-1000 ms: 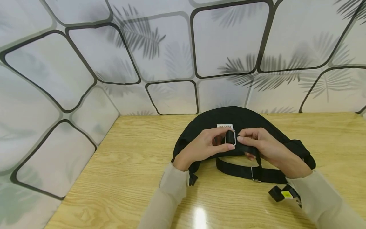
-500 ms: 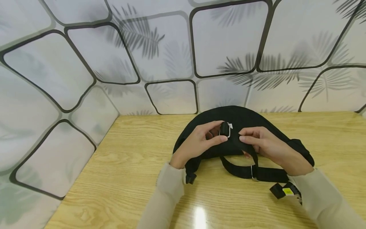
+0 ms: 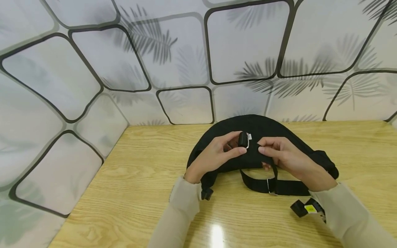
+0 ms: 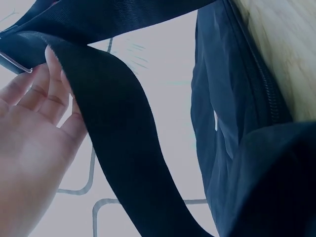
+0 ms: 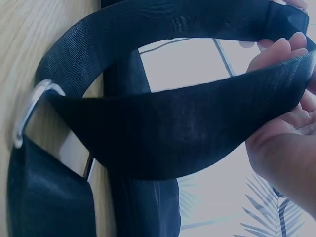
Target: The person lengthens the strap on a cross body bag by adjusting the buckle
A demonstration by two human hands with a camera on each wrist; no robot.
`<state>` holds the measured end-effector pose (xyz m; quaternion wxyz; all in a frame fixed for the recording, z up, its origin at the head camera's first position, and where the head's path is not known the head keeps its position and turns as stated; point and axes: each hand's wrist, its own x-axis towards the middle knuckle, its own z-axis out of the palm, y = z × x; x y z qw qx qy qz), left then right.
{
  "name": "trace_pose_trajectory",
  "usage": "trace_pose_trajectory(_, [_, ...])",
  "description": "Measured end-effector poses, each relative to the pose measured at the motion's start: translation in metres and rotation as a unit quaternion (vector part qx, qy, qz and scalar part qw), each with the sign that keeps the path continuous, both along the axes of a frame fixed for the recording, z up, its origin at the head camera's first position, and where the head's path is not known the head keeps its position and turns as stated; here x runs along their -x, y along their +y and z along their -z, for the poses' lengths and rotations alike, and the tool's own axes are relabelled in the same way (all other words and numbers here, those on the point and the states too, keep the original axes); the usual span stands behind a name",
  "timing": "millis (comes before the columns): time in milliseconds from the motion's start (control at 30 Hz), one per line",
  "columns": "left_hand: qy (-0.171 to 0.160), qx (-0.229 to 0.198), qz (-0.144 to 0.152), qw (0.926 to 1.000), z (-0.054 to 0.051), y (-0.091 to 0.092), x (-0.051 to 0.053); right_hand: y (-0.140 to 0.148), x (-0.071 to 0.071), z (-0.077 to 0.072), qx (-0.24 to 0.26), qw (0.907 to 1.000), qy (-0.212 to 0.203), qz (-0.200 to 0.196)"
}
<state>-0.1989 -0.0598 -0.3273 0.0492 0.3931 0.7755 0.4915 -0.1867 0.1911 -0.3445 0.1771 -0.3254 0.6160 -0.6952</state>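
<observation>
A black waist bag (image 3: pixel 263 127) lies on the table behind both hands. My left hand (image 3: pixel 217 151) holds a silver strap slider (image 3: pixel 248 141) with black webbing looped through it, between thumb and fingers. To its right, my right hand (image 3: pixel 285 155) pinches the black strap (image 5: pixel 197 118) near its end, with a gap between the hands. The strap runs down to a second metal ring (image 3: pixel 269 186) on the webbing (image 3: pixel 291 187) in front of the bag. In the left wrist view, the strap (image 4: pixel 113 108) hangs beside the left fingers.
A black plastic buckle (image 3: pixel 299 208) with a yellow sticker (image 3: pixel 310 209) lies by the right sleeve. Another black buckle (image 3: pixel 206 194) sits near the left wrist. The wooden table (image 3: pixel 133 179) meets a patterned backdrop (image 3: pixel 186 106) at the back and left.
My left hand has moved left and slightly up with the slider, widening the gap to the right hand. The right hand stays nearly in place, still pinching the strap.
</observation>
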Motion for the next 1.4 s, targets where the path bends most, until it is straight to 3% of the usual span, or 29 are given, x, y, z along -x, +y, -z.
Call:
trace_pose_trajectory(367, [-0.008, 0.01, 0.018, 0.9998, 0.0, 0.004, -0.002, -0.002, 0.002, 0.005, 0.056, 0.9971, -0.034, -0.037])
trace_pose_trajectory(600, [0.004, 0.016, 0.04, 0.9991, 0.006, 0.014, -0.002, -0.002, 0.0, 0.004, 0.051, 0.997, -0.041, -0.04])
trace_pose_trajectory(867, [0.03, -0.012, 0.008, 0.9994, 0.0, 0.006, -0.002, 0.005, 0.004, 0.0, 0.015, 0.9985, -0.009, -0.053])
trace_pose_trajectory(1033, [0.027, -0.019, -0.006, 0.9994, -0.003, 0.0, -0.003, 0.005, 0.006, 0.002, 0.008, 0.9989, 0.01, -0.046])
trace_pose_trajectory(1400, [0.004, 0.012, 0.039, 0.9992, 0.007, 0.017, -0.003, 0.0, 0.002, 0.0, 0.034, 0.9989, 0.002, -0.033])
